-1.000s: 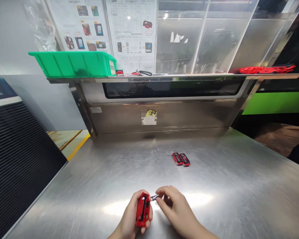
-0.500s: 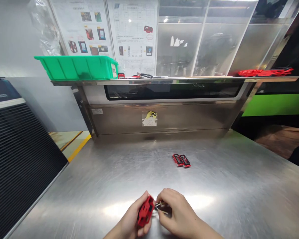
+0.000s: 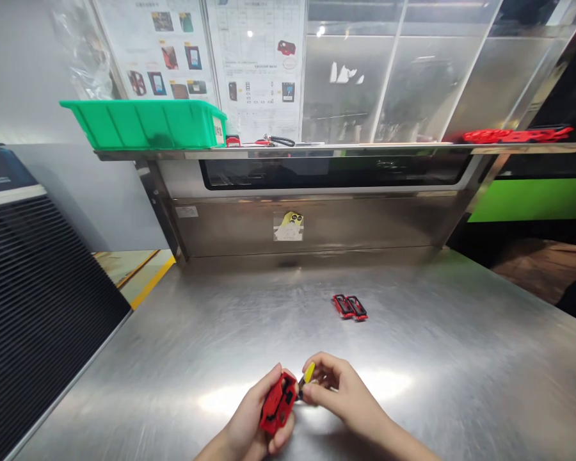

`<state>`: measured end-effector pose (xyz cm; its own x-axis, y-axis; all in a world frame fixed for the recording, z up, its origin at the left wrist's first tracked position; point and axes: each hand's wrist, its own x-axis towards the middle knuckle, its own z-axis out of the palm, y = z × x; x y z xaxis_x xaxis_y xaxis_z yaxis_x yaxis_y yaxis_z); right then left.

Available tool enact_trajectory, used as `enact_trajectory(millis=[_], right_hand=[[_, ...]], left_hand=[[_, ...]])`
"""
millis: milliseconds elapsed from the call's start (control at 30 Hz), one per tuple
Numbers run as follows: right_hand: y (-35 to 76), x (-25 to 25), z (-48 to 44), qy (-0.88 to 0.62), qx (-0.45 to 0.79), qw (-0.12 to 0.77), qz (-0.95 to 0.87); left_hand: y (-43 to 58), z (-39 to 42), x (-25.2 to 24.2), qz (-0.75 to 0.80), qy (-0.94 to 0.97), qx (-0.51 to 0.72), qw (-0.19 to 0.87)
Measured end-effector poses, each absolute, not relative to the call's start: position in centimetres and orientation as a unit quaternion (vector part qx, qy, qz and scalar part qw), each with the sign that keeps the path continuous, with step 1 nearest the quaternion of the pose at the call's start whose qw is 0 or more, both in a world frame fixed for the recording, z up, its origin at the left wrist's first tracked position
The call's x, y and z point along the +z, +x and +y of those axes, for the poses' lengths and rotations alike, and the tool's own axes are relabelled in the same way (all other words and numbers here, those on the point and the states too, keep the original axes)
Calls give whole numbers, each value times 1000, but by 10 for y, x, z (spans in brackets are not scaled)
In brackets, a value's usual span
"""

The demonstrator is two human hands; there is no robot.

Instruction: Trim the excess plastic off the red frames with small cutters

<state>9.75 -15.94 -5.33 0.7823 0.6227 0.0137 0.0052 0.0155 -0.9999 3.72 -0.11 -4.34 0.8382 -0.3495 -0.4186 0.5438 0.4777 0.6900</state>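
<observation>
Left hand [image 3: 244,413]: closed, gripping a red plastic frame [image 3: 278,403], which stands tilted above the near part of the desk.
Right hand [image 3: 340,392]: thumb and fingers pinch a small yellow-tipped piece [image 3: 308,372], its metal end at the frame's right edge.
Steel desk [image 3: 436,365]: two red frames [image 3: 349,307] lie side by side toward the far side, beyond the hands.
Steel shelf [image 3: 365,149]: along the far side, carrying a green bin [image 3: 144,125] at left and red parts [image 3: 517,134] at right.
</observation>
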Motion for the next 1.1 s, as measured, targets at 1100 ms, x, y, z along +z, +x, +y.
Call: enact_trajectory(millis=[1100], right_hand=[[74,-50,-154,-742,26,509,-436]], left_hand=[[37,-17,-61,169,544,-215,793]])
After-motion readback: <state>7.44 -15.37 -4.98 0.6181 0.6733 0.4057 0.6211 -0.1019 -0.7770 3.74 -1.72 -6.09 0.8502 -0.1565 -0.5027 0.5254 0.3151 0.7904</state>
